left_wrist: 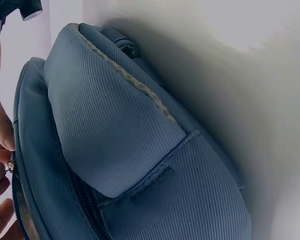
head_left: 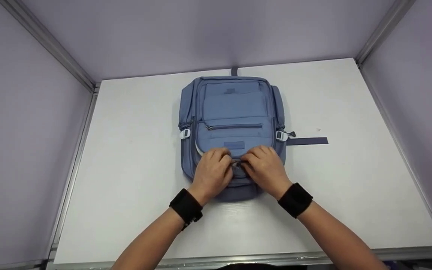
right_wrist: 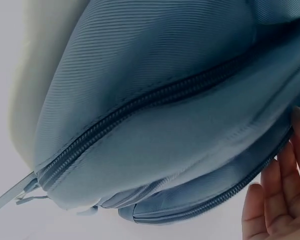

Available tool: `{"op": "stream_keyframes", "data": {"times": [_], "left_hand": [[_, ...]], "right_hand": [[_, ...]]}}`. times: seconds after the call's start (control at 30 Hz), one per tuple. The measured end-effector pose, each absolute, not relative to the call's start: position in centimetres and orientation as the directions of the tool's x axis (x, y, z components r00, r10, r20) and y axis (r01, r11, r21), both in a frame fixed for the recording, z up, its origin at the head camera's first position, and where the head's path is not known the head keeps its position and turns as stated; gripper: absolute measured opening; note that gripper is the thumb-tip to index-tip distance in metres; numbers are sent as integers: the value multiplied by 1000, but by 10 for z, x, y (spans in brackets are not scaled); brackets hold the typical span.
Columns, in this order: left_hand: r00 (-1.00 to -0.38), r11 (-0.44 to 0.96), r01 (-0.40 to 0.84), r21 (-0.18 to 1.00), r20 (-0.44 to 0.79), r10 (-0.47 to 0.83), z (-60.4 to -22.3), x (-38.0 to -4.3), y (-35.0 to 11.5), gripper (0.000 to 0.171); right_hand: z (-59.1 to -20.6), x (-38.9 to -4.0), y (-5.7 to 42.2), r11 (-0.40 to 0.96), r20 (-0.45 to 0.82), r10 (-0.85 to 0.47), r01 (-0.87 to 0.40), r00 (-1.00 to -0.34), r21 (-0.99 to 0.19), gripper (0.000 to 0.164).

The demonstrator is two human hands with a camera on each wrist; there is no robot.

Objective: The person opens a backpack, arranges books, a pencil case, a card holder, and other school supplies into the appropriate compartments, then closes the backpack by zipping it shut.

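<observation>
A blue backpack [head_left: 234, 107] lies on its back, its front pocket facing up. Both hands meet at the lower edge of that pocket. My left hand [head_left: 213, 170] pinches at the small metal zipper pull [left_wrist: 10, 166], its thumb and fingertips close together there. Just across from it, my right hand [head_left: 266, 168] pinches the zippered pocket edge [right_wrist: 225, 196] between thumb and fingers. Pale lining shows along the pocket's left side, where the zipper teeth are parted. The hands partly hide the zipper between them.
The backpack lies on a white table [head_left: 133, 157] with pale panels on three sides. A dark strap [head_left: 307, 141] stretches out to the right, and white buckles [head_left: 281, 135] sit on both sides. A second zipper [head_left: 236, 126] crosses the front.
</observation>
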State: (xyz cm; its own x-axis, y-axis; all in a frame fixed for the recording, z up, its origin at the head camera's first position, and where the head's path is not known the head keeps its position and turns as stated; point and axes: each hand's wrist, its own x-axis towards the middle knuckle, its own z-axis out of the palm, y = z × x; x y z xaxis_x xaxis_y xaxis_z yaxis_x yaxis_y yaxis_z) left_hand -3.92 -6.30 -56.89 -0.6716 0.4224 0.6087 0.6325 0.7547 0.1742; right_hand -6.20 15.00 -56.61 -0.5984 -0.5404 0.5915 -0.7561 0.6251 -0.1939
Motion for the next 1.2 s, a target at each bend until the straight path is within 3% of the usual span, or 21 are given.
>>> {"op": "stream_keyframes", "data": {"times": [0.3,0.6,1.2], "left_hand": [[-660,773,620,133,620,423,-568,-34,-70,9],[-668,752,630,193,628,399,-569,-31,-82,11],[-658,742,638,206,647,386,-572,-31,-88,7]], "right_hand": [[-570,-64,148,617,633,-537,-772,-557,-155,11],[-569,-64,149,609,643,-522,-772,-561,-180,10],[-563,-61,138,610,602,-556,-773,-573,-172,11]]}}
